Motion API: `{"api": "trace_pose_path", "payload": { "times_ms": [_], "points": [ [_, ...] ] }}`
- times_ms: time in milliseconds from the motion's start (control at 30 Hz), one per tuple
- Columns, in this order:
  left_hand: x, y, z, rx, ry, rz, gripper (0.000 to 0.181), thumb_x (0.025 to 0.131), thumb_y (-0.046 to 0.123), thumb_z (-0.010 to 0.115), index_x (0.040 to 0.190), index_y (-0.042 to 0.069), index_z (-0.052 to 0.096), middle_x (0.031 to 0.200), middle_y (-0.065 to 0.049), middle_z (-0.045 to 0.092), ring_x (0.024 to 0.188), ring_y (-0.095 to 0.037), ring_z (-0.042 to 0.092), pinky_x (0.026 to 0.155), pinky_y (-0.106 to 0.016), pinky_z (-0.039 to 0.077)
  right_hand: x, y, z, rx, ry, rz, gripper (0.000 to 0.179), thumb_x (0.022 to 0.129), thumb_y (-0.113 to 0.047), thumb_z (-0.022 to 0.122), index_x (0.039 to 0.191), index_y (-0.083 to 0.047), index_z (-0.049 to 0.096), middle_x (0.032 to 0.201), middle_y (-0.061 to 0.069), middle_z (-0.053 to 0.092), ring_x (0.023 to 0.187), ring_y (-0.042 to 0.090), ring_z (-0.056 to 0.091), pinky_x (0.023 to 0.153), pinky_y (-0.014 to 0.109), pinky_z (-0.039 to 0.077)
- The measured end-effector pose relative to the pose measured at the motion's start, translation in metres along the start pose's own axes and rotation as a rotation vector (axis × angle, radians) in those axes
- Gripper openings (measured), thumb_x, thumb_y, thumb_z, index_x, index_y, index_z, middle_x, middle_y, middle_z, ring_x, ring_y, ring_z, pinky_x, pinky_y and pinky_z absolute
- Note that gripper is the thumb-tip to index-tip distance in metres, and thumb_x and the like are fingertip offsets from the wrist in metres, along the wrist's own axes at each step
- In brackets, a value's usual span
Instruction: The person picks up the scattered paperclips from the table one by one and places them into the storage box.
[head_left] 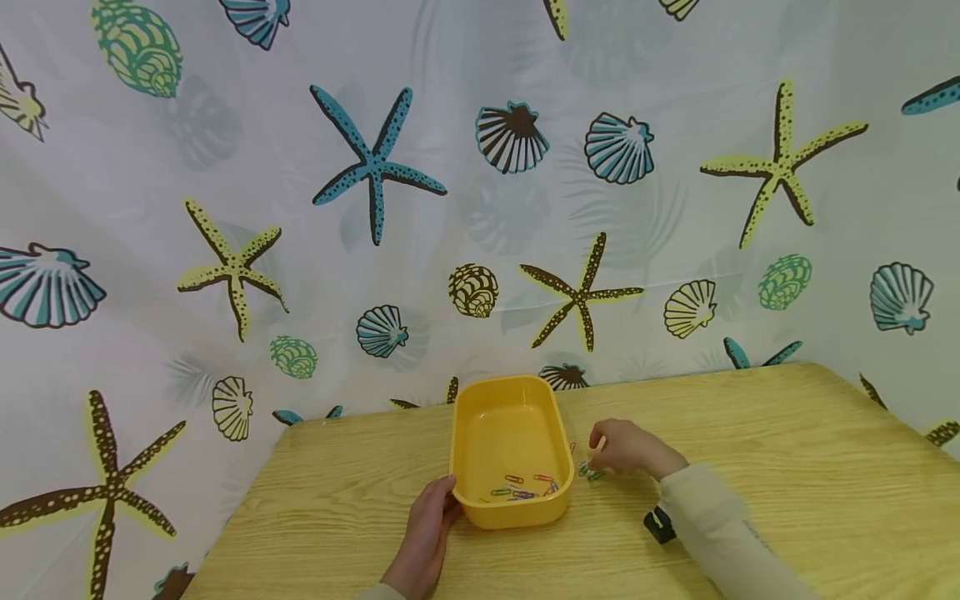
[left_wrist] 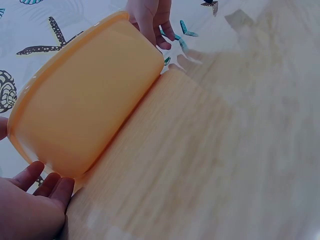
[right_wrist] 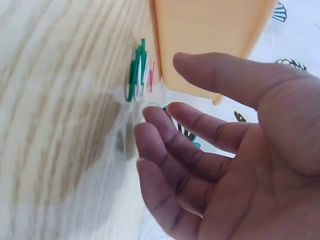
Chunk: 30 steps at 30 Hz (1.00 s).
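A yellow plastic bin [head_left: 512, 517] stands on the wooden table, with several coloured paper clips [head_left: 522, 495] inside at its near end. My left hand [head_left: 431, 529] holds the bin's near left corner. Its fingers [left_wrist: 61, 190] touch the outer wall low down, and another fingertip lies at the rim. To the right of the bin is my right hand [head_left: 628, 447], its fingers loosely bent and apart from the thumb, with nothing between them. Close to its fingertips, green and white paper clips [right_wrist: 137, 72] and a pink paper clip [right_wrist: 152, 77] lie on the table beside the bin.
The wooden table [head_left: 330, 500] reaches back to a white curtain [head_left: 450, 75] printed with shells and starfish. A small black device [head_left: 660, 525] sits by my right wrist.
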<state>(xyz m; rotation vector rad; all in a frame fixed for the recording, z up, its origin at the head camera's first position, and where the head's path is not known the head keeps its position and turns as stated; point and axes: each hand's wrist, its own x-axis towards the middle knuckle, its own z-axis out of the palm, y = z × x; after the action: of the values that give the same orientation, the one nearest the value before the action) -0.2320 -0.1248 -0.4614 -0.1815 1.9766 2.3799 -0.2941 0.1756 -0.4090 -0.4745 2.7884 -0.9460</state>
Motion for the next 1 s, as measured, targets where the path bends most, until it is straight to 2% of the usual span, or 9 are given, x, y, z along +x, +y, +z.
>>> {"api": "trace_pose_path", "payload": {
  "times_ms": [67, 300, 467, 700, 867, 1000],
  "points": [
    [-0.0005, 0.0003, 0.0, -0.002, 0.0, 0.004, 0.048, 0.103, 0.029, 0.045, 0.131, -0.011, 0.045, 0.128, -0.019, 0.051, 0.113, -0.027, 0.051, 0.102, -0.043, 0.041, 0.0001, -0.0006, 0.0029, -0.021, 0.003, -0.003, 0.024, 0.079, -0.006, 0.073, 0.098, 0.002, 0.06, 0.082, 0.006, 0.059, 0.063, 0.02, 0.054, 0.057, 0.033, 0.048],
    [-0.0007, 0.0008, 0.0005, -0.01, -0.005, 0.01, 0.048, 0.102, 0.028, 0.046, 0.13, -0.011, 0.045, 0.127, -0.019, 0.051, 0.112, -0.027, 0.051, 0.101, -0.042, 0.042, 0.0009, -0.0028, 0.0083, -0.2, 0.079, -0.032, 0.022, 0.07, -0.004, 0.075, 0.087, -0.003, 0.061, 0.085, 0.006, 0.062, 0.071, 0.021, 0.052, 0.063, 0.038, 0.049],
    [0.0001, 0.0005, 0.0003, -0.011, 0.003, 0.002, 0.048, 0.102, 0.028, 0.046, 0.131, -0.011, 0.044, 0.127, -0.02, 0.051, 0.113, -0.027, 0.051, 0.101, -0.042, 0.042, 0.0006, -0.004, 0.0105, -0.24, 0.085, -0.025, 0.02, 0.07, 0.0, 0.074, 0.084, -0.005, 0.061, 0.083, 0.005, 0.061, 0.071, 0.021, 0.052, 0.06, 0.038, 0.048],
    [0.0003, 0.0018, 0.0005, -0.006, 0.004, -0.006, 0.048, 0.103, 0.027, 0.044, 0.132, -0.011, 0.044, 0.129, -0.02, 0.05, 0.115, -0.028, 0.05, 0.102, -0.043, 0.041, -0.0021, -0.0075, 0.0102, -0.25, 0.051, -0.028, 0.019, 0.07, 0.01, 0.062, 0.08, -0.006, 0.061, 0.08, 0.004, 0.059, 0.069, 0.021, 0.05, 0.057, 0.035, 0.046],
    [0.0004, 0.0021, 0.0002, 0.0, 0.001, -0.01, 0.049, 0.103, 0.029, 0.045, 0.132, -0.01, 0.043, 0.129, -0.02, 0.05, 0.115, -0.028, 0.05, 0.102, -0.043, 0.041, -0.0029, -0.0055, 0.0083, -0.225, -0.006, -0.066, 0.021, 0.068, 0.012, 0.061, 0.077, -0.007, 0.064, 0.079, 0.002, 0.057, 0.068, 0.019, 0.048, 0.058, 0.032, 0.045],
    [0.0004, 0.0015, 0.0002, -0.005, 0.004, -0.007, 0.049, 0.103, 0.029, 0.045, 0.132, -0.011, 0.043, 0.128, -0.02, 0.05, 0.114, -0.028, 0.051, 0.102, -0.043, 0.041, -0.0013, -0.001, 0.0072, -0.197, -0.033, -0.11, 0.015, 0.071, 0.007, 0.063, 0.073, -0.008, 0.064, 0.072, 0.0, 0.055, 0.062, 0.016, 0.047, 0.055, 0.027, 0.042]
  ]
}}
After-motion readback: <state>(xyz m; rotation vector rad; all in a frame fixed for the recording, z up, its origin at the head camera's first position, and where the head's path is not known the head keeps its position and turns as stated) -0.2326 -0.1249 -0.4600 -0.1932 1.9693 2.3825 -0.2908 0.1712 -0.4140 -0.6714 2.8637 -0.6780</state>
